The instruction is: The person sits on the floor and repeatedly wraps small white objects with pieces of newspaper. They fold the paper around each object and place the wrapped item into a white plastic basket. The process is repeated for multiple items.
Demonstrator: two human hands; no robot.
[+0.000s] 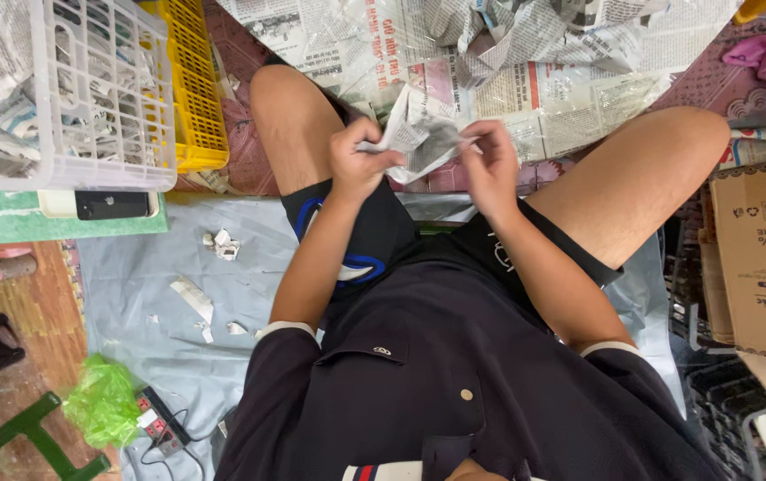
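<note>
Grip of both hands pinched on crumpled newspaper piece, held above lap between knees. Left hand clamps near edge in fist, right hand pulls opposite edge with fingertips. Forearms angled inward, elbows tucked. Looks like folding or tearing; calls for steady opposing pull. Beyond: spread newspapers, white basket, yellow basket.

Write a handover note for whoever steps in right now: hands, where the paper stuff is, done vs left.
Left hand: closed on one end of a crumpled newspaper piece, held above the lap.
Right hand: pinching the other end of that piece.
More newspaper sheets lie spread on the floor ahead, between the knees. White basket, front left, holds paper; yellow basket stands behind it.
Done: small paper scraps lie on the grey sheet at the left.
Left: the held piece is only partly crumpled; the floor sheets are untouched.
</note>
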